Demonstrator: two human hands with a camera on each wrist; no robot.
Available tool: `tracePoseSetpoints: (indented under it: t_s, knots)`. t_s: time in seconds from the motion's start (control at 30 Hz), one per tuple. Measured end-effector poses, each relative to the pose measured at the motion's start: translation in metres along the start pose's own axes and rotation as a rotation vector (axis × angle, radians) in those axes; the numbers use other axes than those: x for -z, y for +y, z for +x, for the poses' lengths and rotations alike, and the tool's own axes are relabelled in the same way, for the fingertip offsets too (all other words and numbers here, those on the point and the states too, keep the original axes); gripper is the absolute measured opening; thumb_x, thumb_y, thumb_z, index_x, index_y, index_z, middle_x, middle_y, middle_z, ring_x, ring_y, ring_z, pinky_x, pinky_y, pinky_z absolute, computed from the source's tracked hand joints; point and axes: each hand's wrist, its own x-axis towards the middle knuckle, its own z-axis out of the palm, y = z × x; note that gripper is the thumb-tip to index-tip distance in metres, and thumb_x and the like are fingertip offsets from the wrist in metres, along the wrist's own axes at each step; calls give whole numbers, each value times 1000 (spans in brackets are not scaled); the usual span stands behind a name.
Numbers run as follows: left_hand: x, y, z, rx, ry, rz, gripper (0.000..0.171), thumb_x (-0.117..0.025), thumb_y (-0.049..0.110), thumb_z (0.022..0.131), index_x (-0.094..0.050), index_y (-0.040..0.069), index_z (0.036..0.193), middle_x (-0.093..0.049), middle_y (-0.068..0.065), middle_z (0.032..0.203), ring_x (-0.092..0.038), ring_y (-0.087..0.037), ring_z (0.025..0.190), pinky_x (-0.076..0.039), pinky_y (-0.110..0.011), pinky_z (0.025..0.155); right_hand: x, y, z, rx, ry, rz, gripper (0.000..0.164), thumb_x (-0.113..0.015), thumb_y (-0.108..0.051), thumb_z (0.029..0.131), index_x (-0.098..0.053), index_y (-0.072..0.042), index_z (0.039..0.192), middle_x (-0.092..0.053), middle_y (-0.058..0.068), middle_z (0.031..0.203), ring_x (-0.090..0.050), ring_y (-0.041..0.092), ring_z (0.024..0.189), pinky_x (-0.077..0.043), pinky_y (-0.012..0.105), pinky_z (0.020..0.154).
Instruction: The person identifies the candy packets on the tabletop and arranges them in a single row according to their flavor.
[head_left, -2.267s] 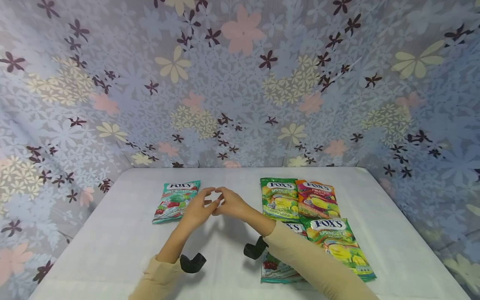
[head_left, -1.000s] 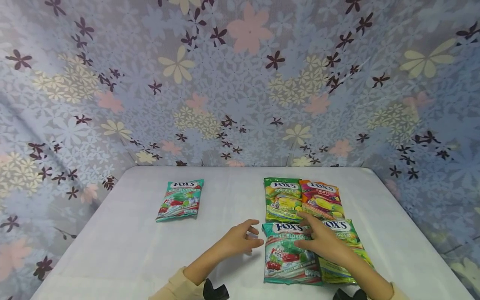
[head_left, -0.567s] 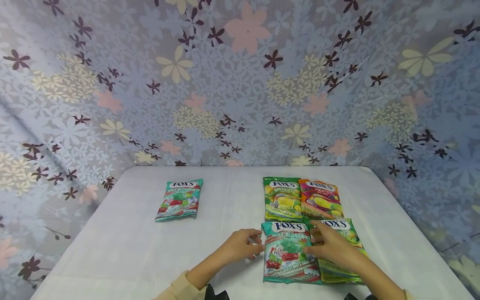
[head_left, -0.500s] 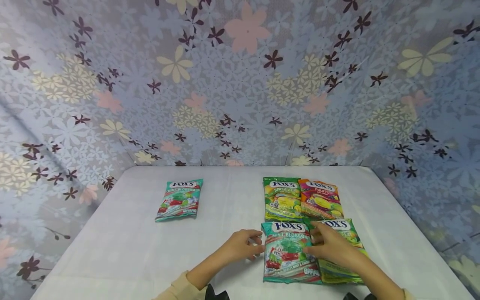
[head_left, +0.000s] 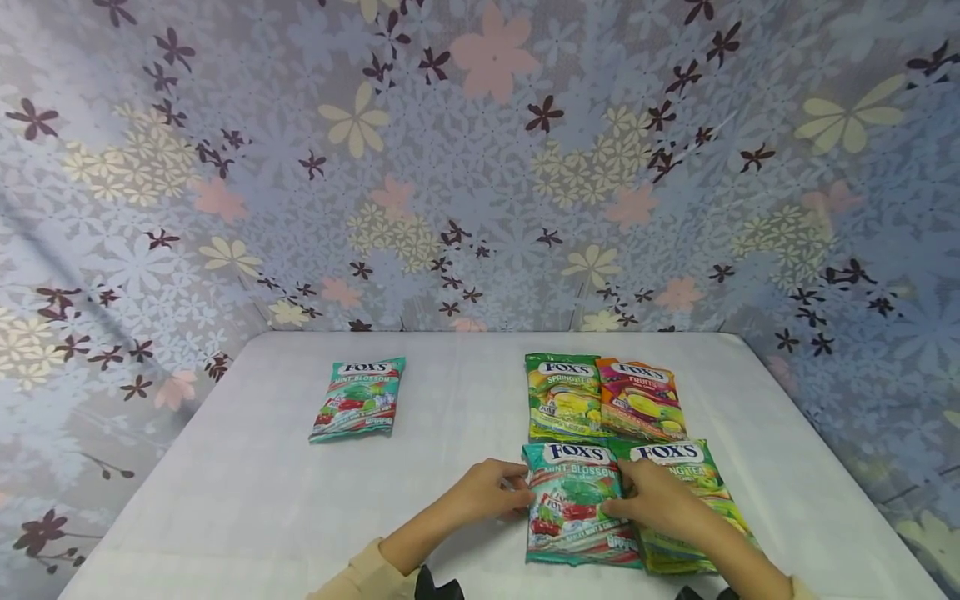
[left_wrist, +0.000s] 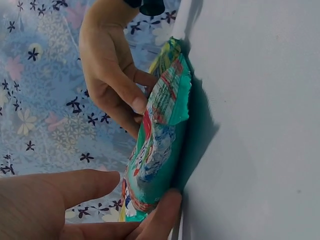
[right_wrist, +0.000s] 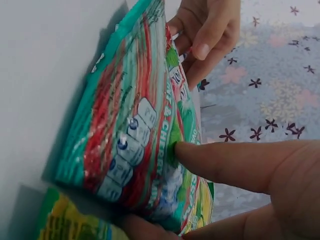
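mint blossom bag (head_left: 573, 510) between left fingers (left_wrist: 164, 211), parted, and right fingers (right_wrist: 240, 228), clamped on its edge

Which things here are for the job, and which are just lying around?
In the job, it seems:
near Mint Blossom bag
left fingers
right fingers

Just lying around:
far-left Mint Blossom bag
back Spring Tea bag
Fruits bag
front Spring Tea bag

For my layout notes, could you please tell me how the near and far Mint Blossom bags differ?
The near bag lies between the left hand and right hand; the far bag is away from both. The near bag has a green bag right beside it, while the far bag lies by itself. Both are teal, face up, and marked FOX'S.
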Motion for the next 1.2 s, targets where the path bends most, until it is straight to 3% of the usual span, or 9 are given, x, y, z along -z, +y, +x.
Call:
tracePoseSetpoints:
  t_s: [0.3,0.6,0.7,0.9,1.1,1.2]
  knots:
    - [1,0,0,13,18,-3,52,-74,18,85,-59,-8,127,-66,1,91,-59,-13,87,-48,-30,76,-7,2,-4,-68,-30,343,87,-78,-14,81,-25,23,139,-60,21,107,-66,26,81,-56,39,58]
    - [2,-4,-3,52,-34,-172,56,-73,6,84,-51,-12,132,-59,-3,87,-59,-13,78,-52,-29,66,-12,8,-7,-115,-24,607,87,-75,-5,81,-18,15,144,-46,30,123,-63,27,88,-56,43,67]
    - [3,-7,-4,66,-43,-220,55,-72,4,84,-51,-10,132,-59,-5,90,-61,-17,77,-55,-33,62,-13,8,-9,-121,-57,648,90,-73,-6,82,-14,17,145,-41,32,128,-62,26,90,-56,43,70]
    - [4,-7,-9,91,-7,-193,53,-74,7,82,-54,-4,130,-62,-5,94,-60,-19,89,-52,-36,75,-14,4,-9,-136,-80,698,93,-74,-9,82,-12,10,149,-33,41,136,-64,28,93,-55,43,73]
    - [8,-6,-16,84,-7,-302,57,-72,7,86,-46,-1,135,-70,-11,95,-68,-25,86,-53,-37,75,-14,0,-8,-76,-144,755,98,-73,-14,86,-2,1,153,-29,43,141,-63,35,104,-53,46,81]
    - [10,-5,-18,66,0,-338,57,-70,6,87,-42,-1,137,-71,-13,95,-69,-25,83,-56,-36,71,-15,-3,-7,-49,-127,732,102,-75,-14,84,-2,-4,154,-30,42,140,-59,39,110,-52,48,83]
